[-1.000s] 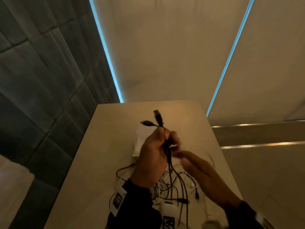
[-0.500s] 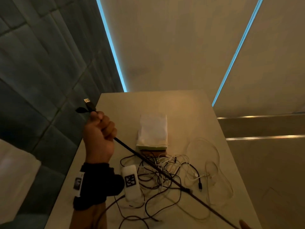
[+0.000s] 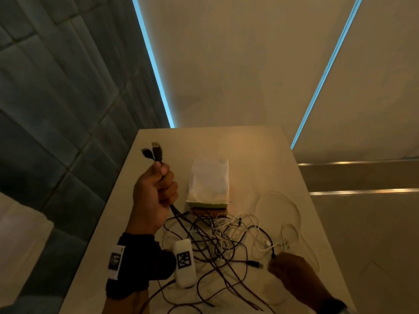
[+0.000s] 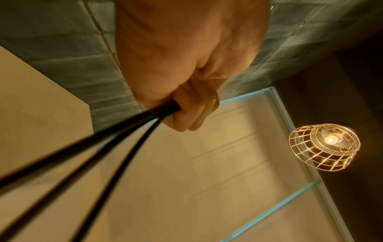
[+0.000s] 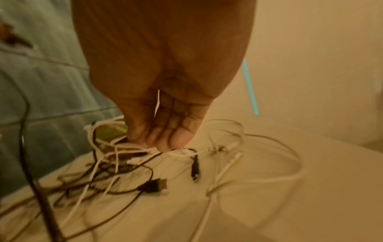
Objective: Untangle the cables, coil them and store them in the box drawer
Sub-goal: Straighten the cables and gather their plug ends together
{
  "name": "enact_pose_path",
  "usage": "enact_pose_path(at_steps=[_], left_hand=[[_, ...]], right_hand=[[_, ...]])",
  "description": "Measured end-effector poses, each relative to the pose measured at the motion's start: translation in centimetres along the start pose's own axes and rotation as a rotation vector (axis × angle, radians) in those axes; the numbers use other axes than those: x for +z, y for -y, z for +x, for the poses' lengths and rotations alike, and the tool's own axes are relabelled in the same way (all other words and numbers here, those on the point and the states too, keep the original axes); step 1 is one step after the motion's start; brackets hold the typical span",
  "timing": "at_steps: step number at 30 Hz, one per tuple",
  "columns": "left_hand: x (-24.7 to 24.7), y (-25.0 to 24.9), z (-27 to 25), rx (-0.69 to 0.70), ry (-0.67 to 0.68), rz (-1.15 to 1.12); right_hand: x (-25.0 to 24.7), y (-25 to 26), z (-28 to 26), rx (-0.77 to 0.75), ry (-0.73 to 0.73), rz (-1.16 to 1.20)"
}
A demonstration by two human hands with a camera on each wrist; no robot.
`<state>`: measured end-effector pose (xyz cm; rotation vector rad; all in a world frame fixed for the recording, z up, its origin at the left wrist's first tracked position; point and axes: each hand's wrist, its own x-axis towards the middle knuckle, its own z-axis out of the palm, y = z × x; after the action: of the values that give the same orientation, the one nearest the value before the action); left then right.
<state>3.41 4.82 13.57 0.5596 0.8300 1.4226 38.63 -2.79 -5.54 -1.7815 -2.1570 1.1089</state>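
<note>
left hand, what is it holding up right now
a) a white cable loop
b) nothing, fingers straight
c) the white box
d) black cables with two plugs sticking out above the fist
d: the left hand has its grip closed round the black cables, whose two plugs stick out above the fist.

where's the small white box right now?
Head view: the small white box sits mid-table, just right of the raised left hand, behind the tangled cables.

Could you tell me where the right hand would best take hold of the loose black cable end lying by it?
Probably by the rigid black plug, pinched from above across its sides: it lies flat on the table, clear of the tangle, just left of the right hand.
</note>
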Motion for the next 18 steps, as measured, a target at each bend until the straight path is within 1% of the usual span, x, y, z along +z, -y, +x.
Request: enact_pose_path(at_steps=[1, 2, 3, 5, 6, 8, 11, 12, 14, 16, 18], left_hand=[[0.3, 0.1, -0.1, -0.006, 0.012, -0.003], [0.4, 0.2, -0.2, -0.011, 0.022, -0.003], [0.6, 0.2, -0.2, -0.014, 0.030, 0.001], [0.7, 0.2, -0.3, -0.017, 0.043, 0.017], [0.6, 0.2, -0.3, -0.011, 0.047, 0.032], [0.5, 0.3, -0.4, 0.004, 0.047, 0.066], [0.4, 0.5, -0.4, 0.015, 0.023, 0.118], [0.3, 0.5, -0.4, 0.018, 0.011, 0.137], [0.2, 0.7, -0.2, 0.018, -0.003, 0.160], [0.3, 1.3, 0.0, 0.007, -0.010, 0.171], [0.7, 2.1, 0.3, -0.002, -0.021, 0.205]], right_hand=[[0.9, 3.3, 1.1, -0.010, -0.029, -0.080], [1.8, 4.1, 2.0, -0.052, 0.001, -0.112], [3.0, 4.2, 2.7, -0.075, 0.040, -0.147], [4.2, 3.3, 3.9, -0.079, 0.024, -0.245], [4.4, 2.8, 4.1, -0.035, 0.049, -0.294], [5.1, 2.7, 4.0, -0.059, 0.072, -0.330], [3.9, 2.5, 4.4, -0.100, 0.059, -0.323], [2.8, 2.8, 4.4, -0.093, 0.057, -0.278], [0.3, 4.2, 4.5, -0.145, -0.047, -0.121], [-2.1, 7.0, 5.0, -0.177, -0.166, 0.180], [-4.0, 10.3, 5.7, -0.185, -0.218, 0.587]])
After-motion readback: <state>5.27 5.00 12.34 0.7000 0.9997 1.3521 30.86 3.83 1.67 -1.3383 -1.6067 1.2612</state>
